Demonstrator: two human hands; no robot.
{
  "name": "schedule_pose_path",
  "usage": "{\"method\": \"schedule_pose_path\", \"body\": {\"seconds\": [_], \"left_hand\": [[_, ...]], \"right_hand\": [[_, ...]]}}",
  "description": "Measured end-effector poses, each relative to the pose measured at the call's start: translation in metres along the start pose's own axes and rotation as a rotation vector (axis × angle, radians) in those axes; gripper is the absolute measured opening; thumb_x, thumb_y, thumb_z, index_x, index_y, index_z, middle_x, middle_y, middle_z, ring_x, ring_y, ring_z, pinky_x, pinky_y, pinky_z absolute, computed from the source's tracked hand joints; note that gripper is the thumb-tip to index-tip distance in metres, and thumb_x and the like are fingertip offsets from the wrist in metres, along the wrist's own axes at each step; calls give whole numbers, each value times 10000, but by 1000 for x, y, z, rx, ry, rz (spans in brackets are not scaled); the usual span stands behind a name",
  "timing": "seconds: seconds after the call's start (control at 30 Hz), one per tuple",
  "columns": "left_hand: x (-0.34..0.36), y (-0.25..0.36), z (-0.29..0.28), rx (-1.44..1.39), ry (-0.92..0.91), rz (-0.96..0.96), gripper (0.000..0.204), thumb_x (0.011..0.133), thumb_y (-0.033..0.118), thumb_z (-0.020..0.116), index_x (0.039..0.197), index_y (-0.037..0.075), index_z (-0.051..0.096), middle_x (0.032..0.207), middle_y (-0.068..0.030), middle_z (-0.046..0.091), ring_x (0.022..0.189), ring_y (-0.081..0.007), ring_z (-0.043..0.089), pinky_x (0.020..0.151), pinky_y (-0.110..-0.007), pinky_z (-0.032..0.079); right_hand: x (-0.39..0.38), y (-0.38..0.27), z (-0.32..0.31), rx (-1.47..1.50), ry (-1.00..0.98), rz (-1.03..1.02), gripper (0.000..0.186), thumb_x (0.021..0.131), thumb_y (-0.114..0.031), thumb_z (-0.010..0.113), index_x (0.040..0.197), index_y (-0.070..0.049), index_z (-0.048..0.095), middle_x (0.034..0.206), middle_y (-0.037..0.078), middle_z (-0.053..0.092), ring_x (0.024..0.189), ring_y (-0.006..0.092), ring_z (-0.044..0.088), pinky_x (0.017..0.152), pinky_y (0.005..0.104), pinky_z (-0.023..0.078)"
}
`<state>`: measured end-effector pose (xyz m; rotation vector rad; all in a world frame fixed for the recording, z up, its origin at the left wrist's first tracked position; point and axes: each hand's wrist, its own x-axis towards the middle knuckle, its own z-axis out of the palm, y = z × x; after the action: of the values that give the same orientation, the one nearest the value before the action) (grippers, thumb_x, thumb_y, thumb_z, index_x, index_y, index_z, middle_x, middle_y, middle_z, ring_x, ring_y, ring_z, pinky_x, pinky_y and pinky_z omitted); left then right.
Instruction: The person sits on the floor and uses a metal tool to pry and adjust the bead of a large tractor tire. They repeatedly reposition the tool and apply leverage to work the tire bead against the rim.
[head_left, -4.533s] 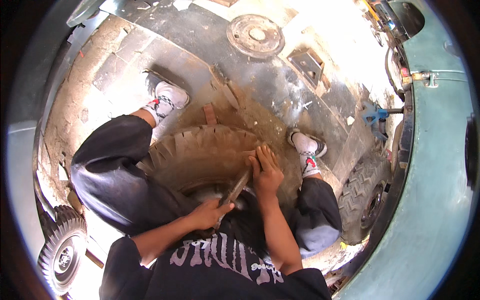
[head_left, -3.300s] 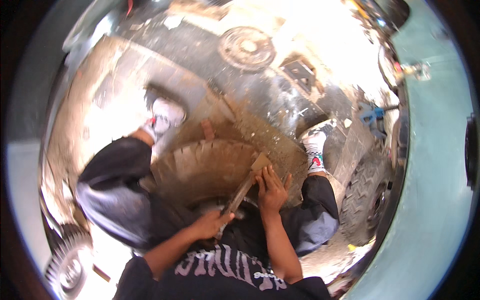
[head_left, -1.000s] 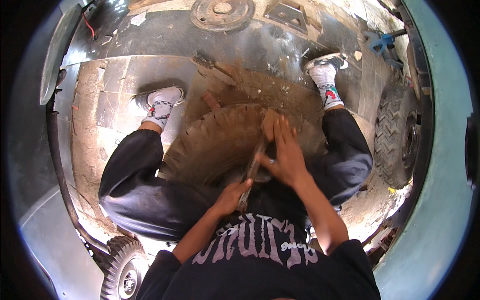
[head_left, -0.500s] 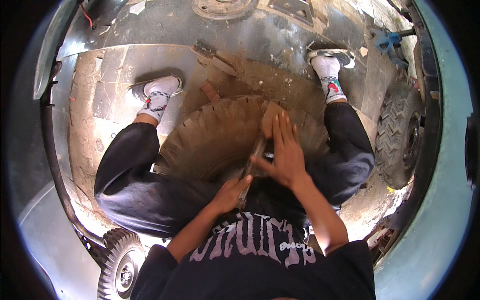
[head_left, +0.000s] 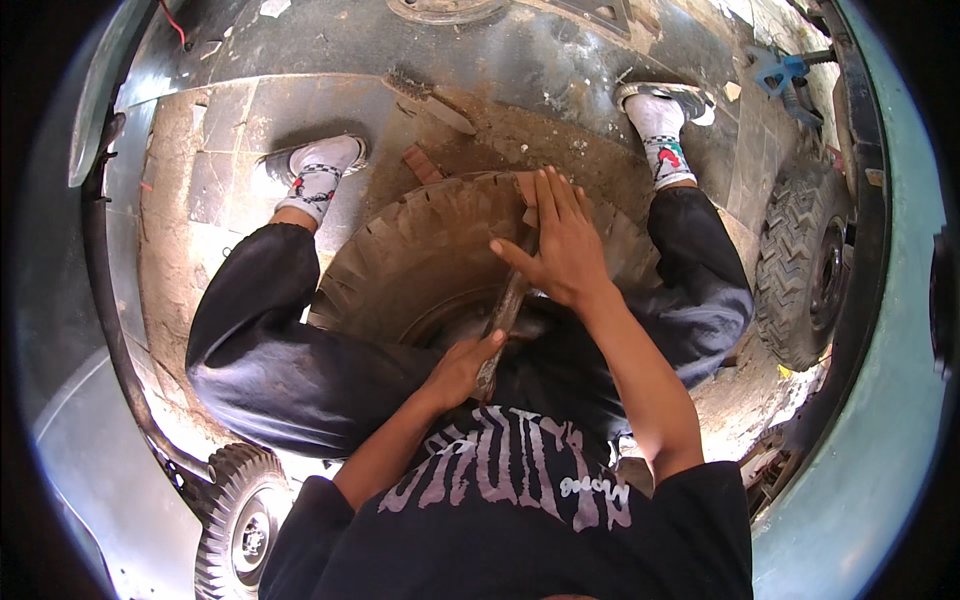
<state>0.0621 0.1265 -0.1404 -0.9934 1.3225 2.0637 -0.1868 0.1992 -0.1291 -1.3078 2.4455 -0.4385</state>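
Observation:
A large dusty knobby tyre (head_left: 430,250) lies on the ground between my legs. A rusty metal bar (head_left: 503,318) runs from near my chest up over the tyre's inner edge. My left hand (head_left: 462,366) grips the near end of the bar. My right hand (head_left: 556,245) rests flat on the far part of the bar and the tyre tread, fingers spread. The bar's far tip is hidden under my right hand.
My feet in grey shoes (head_left: 318,165) (head_left: 664,108) stand on stained paving. A small wheel (head_left: 240,520) sits at the lower left, another treaded tyre (head_left: 800,260) on a teal vehicle (head_left: 890,420) at the right. A blue tool (head_left: 775,72) lies far right.
The view has swung and come closer to the tyre. My right hand has moved from gripping the bar's far end to lying spread over it; my left hand keeps hold of the near end.

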Motion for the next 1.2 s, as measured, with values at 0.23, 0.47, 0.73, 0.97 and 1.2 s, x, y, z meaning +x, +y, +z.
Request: {"method": "schedule_pose_path", "body": {"seconds": [0.23,0.47,0.73,0.97,1.2], "left_hand": [[7,-4,-4,116,-14,-3,897,1042,773,433,934,-89,660,821,-180,646,841,-275,631,816,-435,489],[5,-9,0,76,82,90,778,1065,710,471,914,-30,659,745,-109,625,700,-204,615,683,-377,484],[-5,10,-1,15,25,-32,756,1077,695,466,905,-16,653,760,-86,627,703,-193,624,675,-362,487],[6,-9,-1,126,11,49,846,1055,750,435,994,-63,662,832,-166,644,826,-264,647,787,-426,494],[8,-16,1,85,62,69,692,1093,657,474,897,18,651,706,-78,618,627,-183,619,599,-344,479]], "right_hand": [[-12,7,-3,-69,-26,-10,1187,910,-761,643,1652,86,267,1707,314,301,1607,422,283,1323,510,209],[-46,-11,-9,-85,-19,-100,1138,942,-750,615,1651,76,282,1693,294,351,1585,415,338,1322,516,210],[-17,2,-7,-73,-30,-72,1168,917,-749,648,1660,67,264,1715,300,292,1606,429,284,1326,512,207],[-9,6,-10,-87,-40,-75,1182,891,-694,712,1668,63,244,1722,294,282,1620,422,255,1329,514,209],[-47,-5,-15,-95,-116,-108,1149,911,-690,694,1672,50,253,1729,283,278,1617,421,264,1322,517,223]]}}
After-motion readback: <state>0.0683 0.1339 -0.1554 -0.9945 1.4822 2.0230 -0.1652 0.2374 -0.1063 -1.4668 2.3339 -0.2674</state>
